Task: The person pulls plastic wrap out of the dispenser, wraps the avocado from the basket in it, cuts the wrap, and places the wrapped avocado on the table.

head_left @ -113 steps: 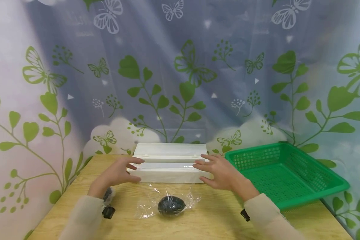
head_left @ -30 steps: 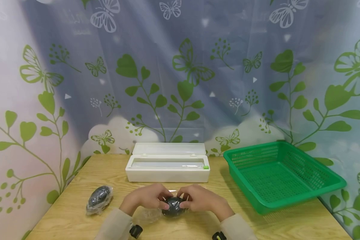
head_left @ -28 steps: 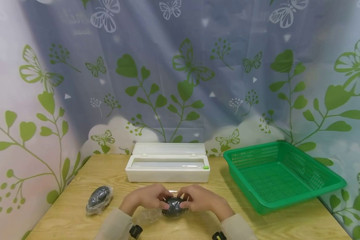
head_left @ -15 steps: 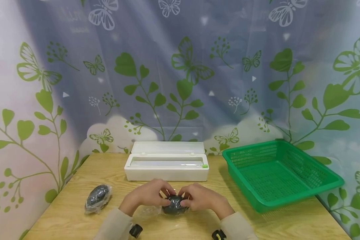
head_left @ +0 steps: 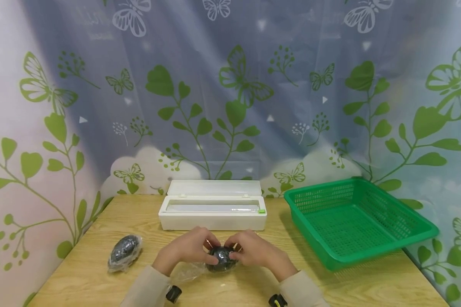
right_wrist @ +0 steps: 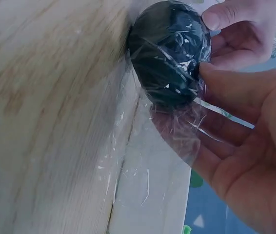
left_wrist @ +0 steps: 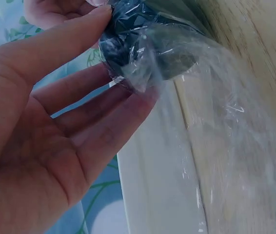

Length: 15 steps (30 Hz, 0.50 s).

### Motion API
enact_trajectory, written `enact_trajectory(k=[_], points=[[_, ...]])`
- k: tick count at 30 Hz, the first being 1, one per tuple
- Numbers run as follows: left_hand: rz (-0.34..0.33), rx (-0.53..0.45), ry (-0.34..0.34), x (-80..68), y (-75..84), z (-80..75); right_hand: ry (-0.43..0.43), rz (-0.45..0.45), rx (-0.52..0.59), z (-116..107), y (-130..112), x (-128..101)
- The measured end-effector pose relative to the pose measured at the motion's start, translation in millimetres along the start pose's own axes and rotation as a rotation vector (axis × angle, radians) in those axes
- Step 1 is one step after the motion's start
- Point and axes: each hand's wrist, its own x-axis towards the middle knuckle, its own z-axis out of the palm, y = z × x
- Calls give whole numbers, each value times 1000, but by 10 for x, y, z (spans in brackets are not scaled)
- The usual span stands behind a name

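Low in the middle of the head view, the dark avocado [head_left: 221, 258] sat on the wooden table [head_left: 100, 281], its long side running left to right. The left hand [head_left: 188, 250] and right hand [head_left: 253, 251] were equally near, fingers curled, pinching the clear plastic wrap [right_wrist: 177, 126] around it from both ends.

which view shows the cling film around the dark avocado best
The right wrist view: the cling film lies creased over the dark avocado. The left wrist view shows blurred film; the head view has both hands covering most of it.
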Motion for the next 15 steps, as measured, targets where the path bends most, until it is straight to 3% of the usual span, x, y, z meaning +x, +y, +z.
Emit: enact_trajectory(k=[15], points=[[-35, 30, -35, -15, 6, 10, 16, 16, -56, 94, -2, 27]])
